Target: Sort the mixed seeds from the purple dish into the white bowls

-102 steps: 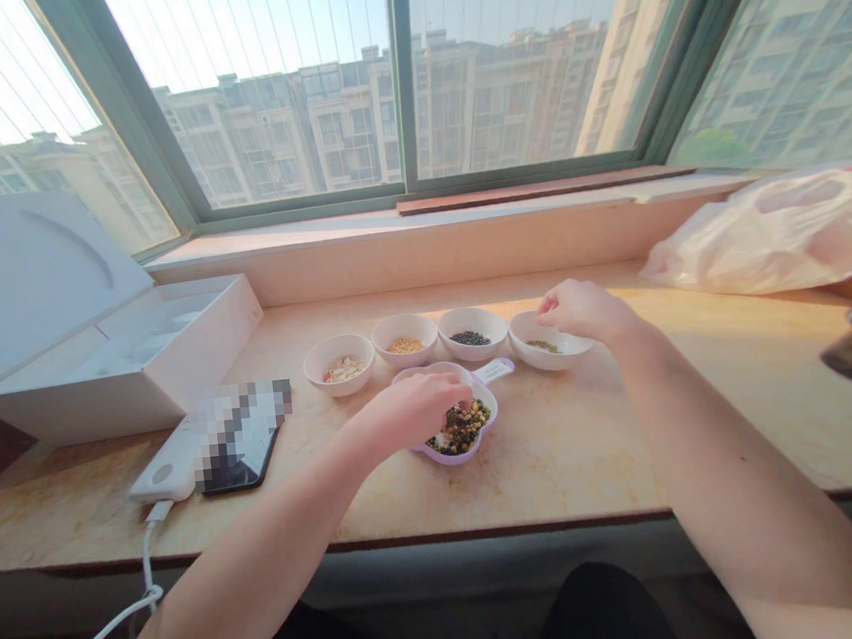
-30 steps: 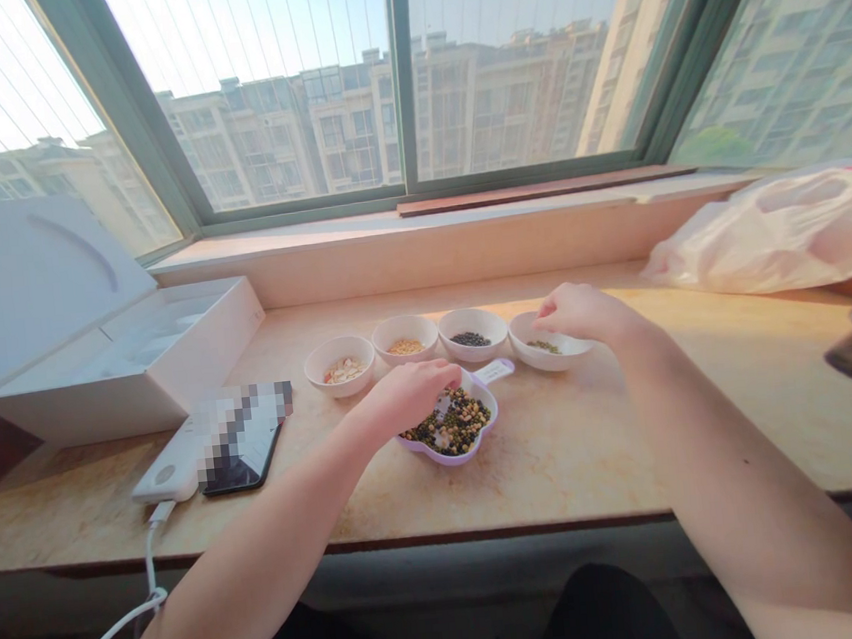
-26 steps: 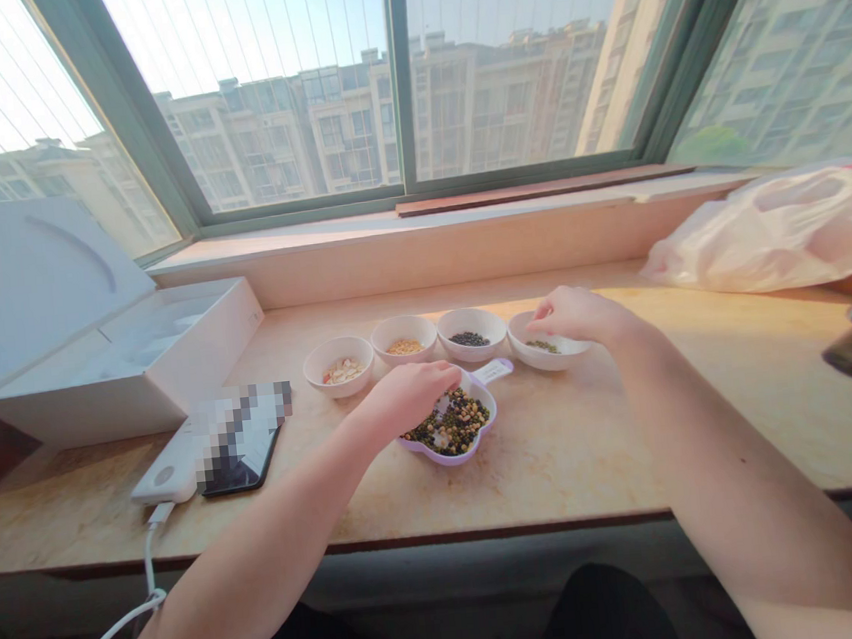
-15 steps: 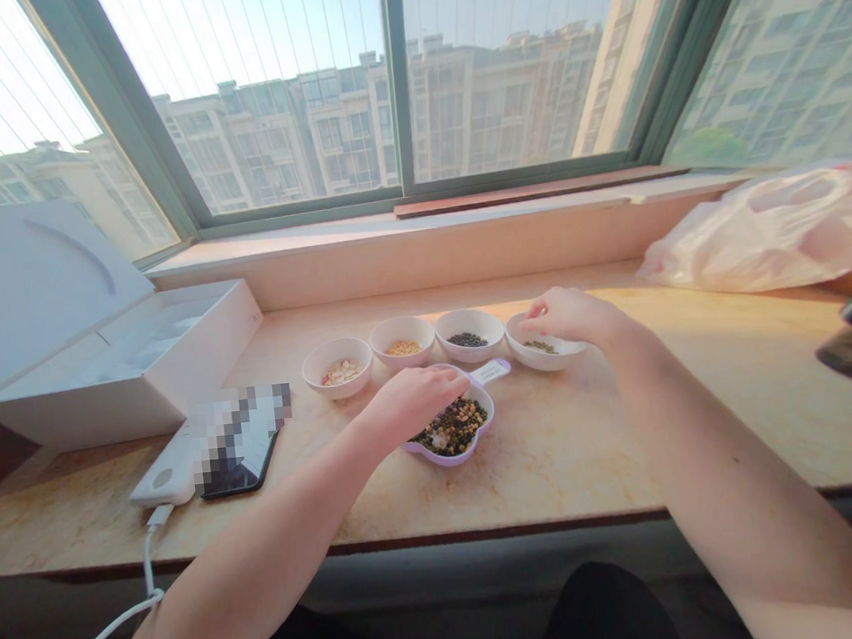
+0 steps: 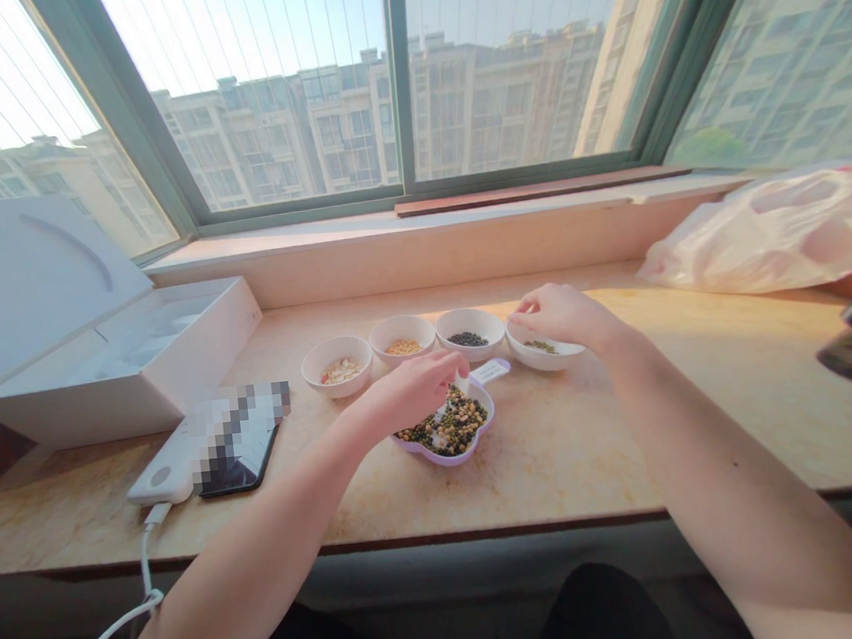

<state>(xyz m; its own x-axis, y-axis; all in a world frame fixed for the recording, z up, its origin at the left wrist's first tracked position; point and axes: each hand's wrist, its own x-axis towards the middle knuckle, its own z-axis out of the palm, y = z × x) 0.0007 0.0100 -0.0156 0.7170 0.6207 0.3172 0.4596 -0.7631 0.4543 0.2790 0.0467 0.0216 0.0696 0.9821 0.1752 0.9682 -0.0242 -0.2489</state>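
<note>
My left hand (image 5: 424,388) hovers over a purple-rimmed, scallop-edged bowl (image 5: 451,460) filled with mixed black, green and yellow beans. Its fingers are drawn together in a pinch, and whatever lies between them is too small to make out. Over the rightmost white bowl (image 5: 562,362), with a few green beans (image 5: 541,346) in it, is my right hand (image 5: 565,314). Its fingers are bent and close together at that bowl's far rim; what they hold, if anything, is hidden. The purple bowl's tabbed handle (image 5: 492,370) points to the back right.
Three more white bowls stand in the row: one with pale flat pieces (image 5: 342,370), one with yellow grains (image 5: 402,346), one with black beans (image 5: 468,339). A white box (image 5: 203,351), a phone (image 5: 258,456) and a corded white device (image 5: 166,475) lie left. A plastic bag (image 5: 765,237) sits right.
My left hand has bobbed over the purple bowl, lowering and lifting, and is now slightly higher. My right hand has risen a little and shifted left over the green-bean bowl.
</note>
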